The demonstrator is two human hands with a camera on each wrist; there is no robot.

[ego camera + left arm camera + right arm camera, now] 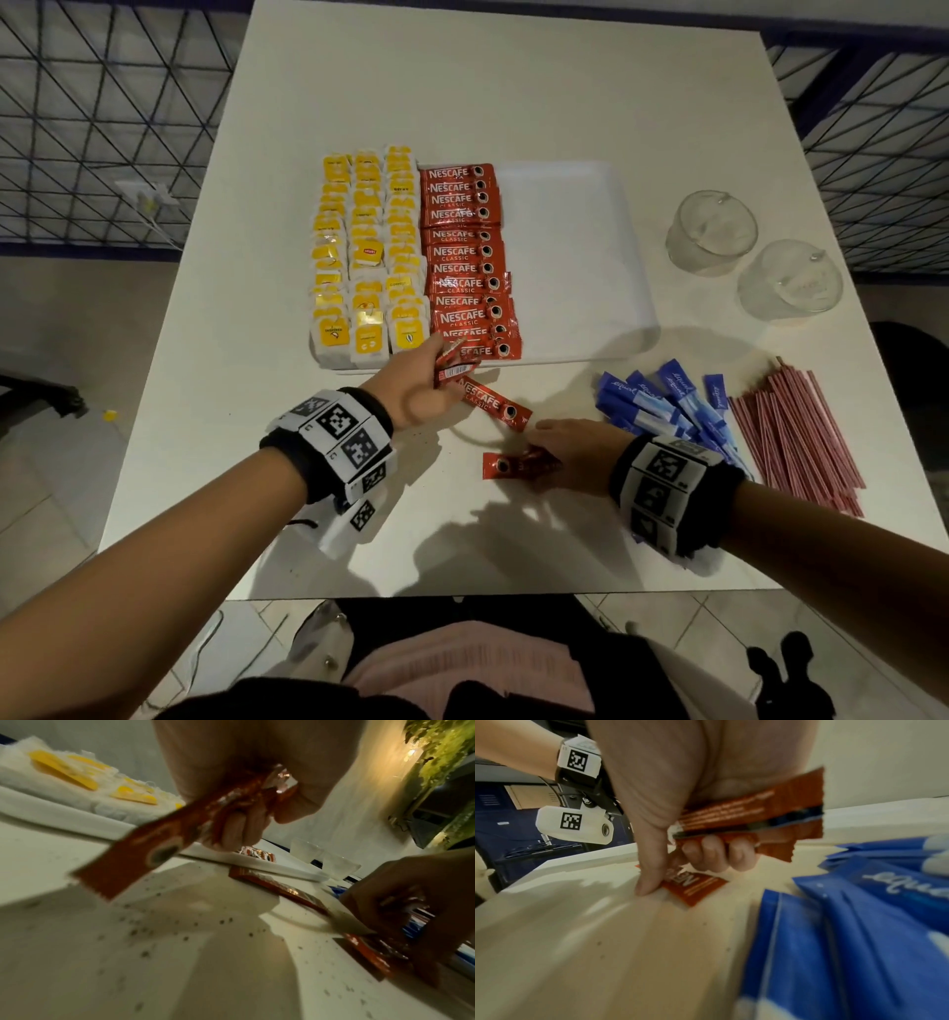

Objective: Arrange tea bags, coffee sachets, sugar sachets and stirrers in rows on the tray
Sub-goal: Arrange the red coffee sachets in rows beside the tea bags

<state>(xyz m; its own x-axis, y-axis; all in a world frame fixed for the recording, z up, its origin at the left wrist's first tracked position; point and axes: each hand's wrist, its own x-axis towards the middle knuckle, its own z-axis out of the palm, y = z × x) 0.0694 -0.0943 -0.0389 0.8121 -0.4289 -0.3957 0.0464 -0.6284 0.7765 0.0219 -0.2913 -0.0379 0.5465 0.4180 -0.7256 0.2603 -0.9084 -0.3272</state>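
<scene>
A white tray (575,246) holds three rows of yellow tea bags (364,257) and one row of red coffee sachets (464,257). My left hand (426,383) hovers at the tray's near edge and grips red coffee sachets (144,850). My right hand (570,452) rests on the table nearer me, holding a bunch of red sachets (752,817) in its curled fingers, thumb beside a sachet (506,465) lying on the table. One more loose sachet (495,406) lies between the hands. Blue sugar sachets (662,406) and red stirrers (796,437) lie in piles to the right.
Two upturned clear glass cups (711,231) (791,280) stand at the right of the tray. The tray's right half is bare. The white table (462,77) is ringed by a wire fence; its near edge is close to my lap.
</scene>
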